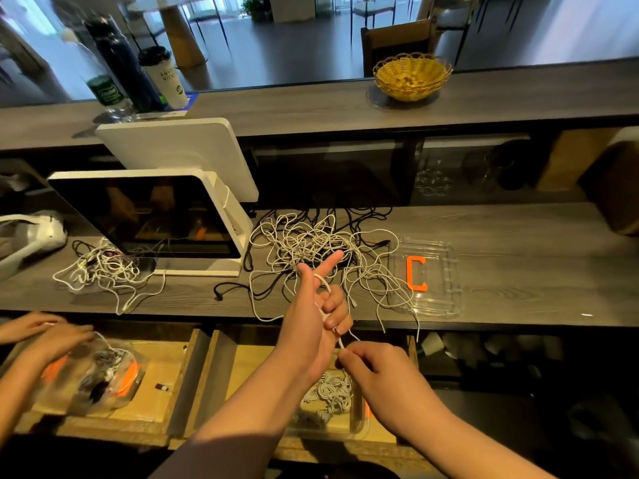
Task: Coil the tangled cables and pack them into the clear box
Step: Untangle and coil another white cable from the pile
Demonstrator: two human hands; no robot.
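Note:
A big tangle of white and black cables [311, 247] lies on the grey counter. One white cable [349, 335] runs from it to my hands. My left hand [316, 305] is raised over the counter's front edge, index finger pointing up, with the cable looped round that finger and the other fingers curled over it. Just below, my right hand [366, 366] pinches the cable's near end. A clear box [325, 406] with coiled white cables sits in the open drawer under my hands. A clear lid [446, 271] marked with an orange C lies to the right of the tangle.
A white point-of-sale screen [155, 219] stands left of the tangle, with a smaller cable tangle [103, 267] beside it. Another person's hands [52, 337] work on a second clear box [100, 378] at the lower left. A wicker basket [411, 77] and bottles [117, 74] stand on the upper ledge.

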